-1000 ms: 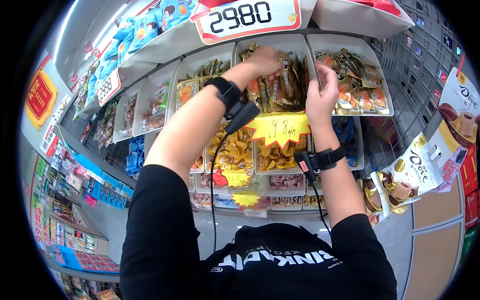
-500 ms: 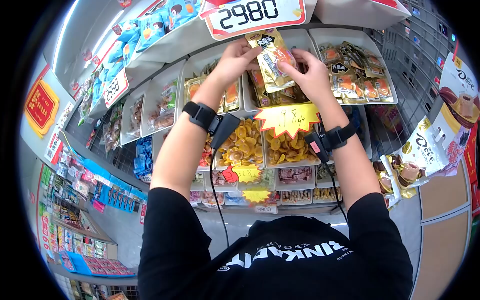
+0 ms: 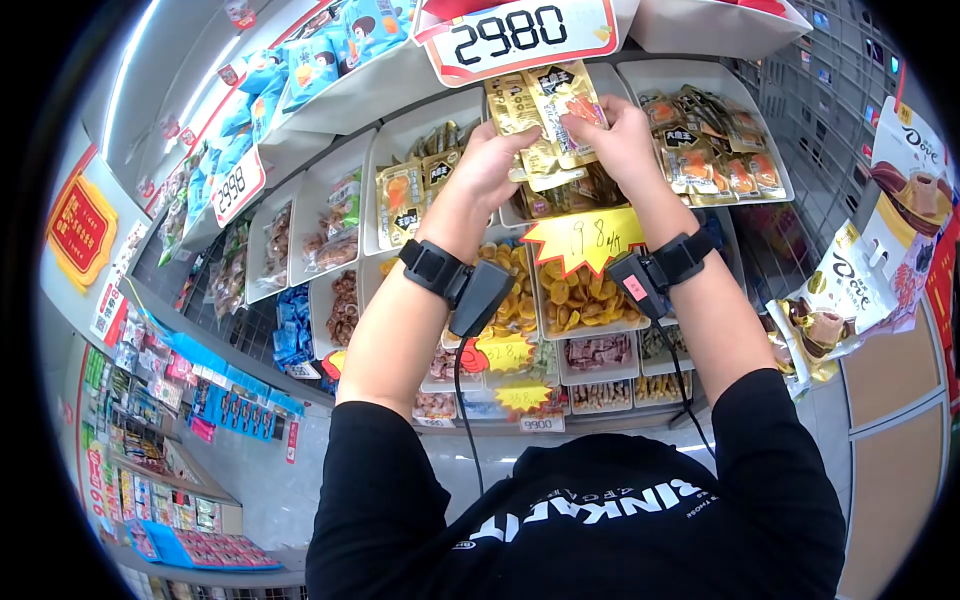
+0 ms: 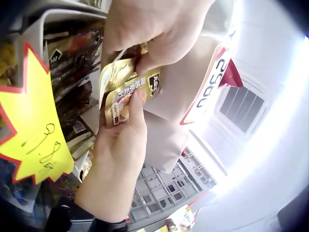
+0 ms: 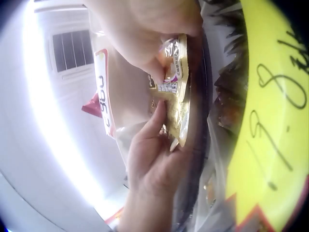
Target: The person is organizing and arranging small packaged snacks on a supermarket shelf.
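Gold packets overlap in both hands above a white tray of similar packets. The left hand [image 3: 487, 168] pinches the plain gold packet [image 3: 512, 104], thumb on its face; the right hand [image 3: 627, 148] grips the packet with an orange picture [image 3: 568, 104], thumb across its front. In the left wrist view the left hand [image 4: 157, 29] is at the top and the right hand [image 4: 118, 154] below, with the gold packet [image 4: 128, 96] between them. The right wrist view has the right hand [image 5: 149, 34] above the left hand [image 5: 154, 166]. Fingers behind the packets are mostly hidden.
White trays of packets stand to the left [image 3: 372, 190] and right [image 3: 775, 130]. A yellow price sign [image 3: 585, 240] hangs just below the hands, and a large price card [image 3: 525, 42] above. Dried yellow sweets [image 3: 580, 300] fill a lower tray. Hanging bags [image 3: 835, 300] are at the right.
The left hand has come up out of the tray to the packets. Since half a second ago the packets have fanned apart side by side, and the left hand has moved slightly lower.
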Motion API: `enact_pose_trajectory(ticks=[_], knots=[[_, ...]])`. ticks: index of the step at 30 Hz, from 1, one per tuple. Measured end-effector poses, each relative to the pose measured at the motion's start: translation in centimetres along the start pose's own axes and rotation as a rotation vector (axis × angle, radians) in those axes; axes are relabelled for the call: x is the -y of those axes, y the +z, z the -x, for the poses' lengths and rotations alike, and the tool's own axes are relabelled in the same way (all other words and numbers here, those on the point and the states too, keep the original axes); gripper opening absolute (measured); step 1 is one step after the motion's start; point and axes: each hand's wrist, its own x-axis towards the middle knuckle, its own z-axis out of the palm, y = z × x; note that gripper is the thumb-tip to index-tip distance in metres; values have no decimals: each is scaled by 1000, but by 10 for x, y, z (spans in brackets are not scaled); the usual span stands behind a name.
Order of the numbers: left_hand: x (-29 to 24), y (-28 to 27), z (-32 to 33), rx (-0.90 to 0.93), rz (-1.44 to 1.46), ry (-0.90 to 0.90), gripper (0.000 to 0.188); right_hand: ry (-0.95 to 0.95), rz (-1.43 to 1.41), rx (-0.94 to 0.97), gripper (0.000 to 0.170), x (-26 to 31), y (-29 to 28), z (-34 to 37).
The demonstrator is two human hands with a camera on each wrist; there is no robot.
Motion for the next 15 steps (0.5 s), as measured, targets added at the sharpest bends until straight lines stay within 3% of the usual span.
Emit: enact_pose_trajectory(ticks=[2,4,5,12,14,15], knots=[[0,0,2,-157,-94,60,27,-42,169,-12,50,-5,0,-1],[2,0,4,-172,-102,77,26,-137,283,-148,57,-2,3,4],[2,-1,5,-168,-96,100,27,-126,243,-80,60,-4,2,1],[5,-2,4,-211,-100,177,28,-72,61,84,57,-2,13,2],[3,-4,3,-251,-186,180,26,-186,345,107,58,2,13,9],[2,-6,3,-287,-275,180,24,-148,382,101,47,5,10,10]])
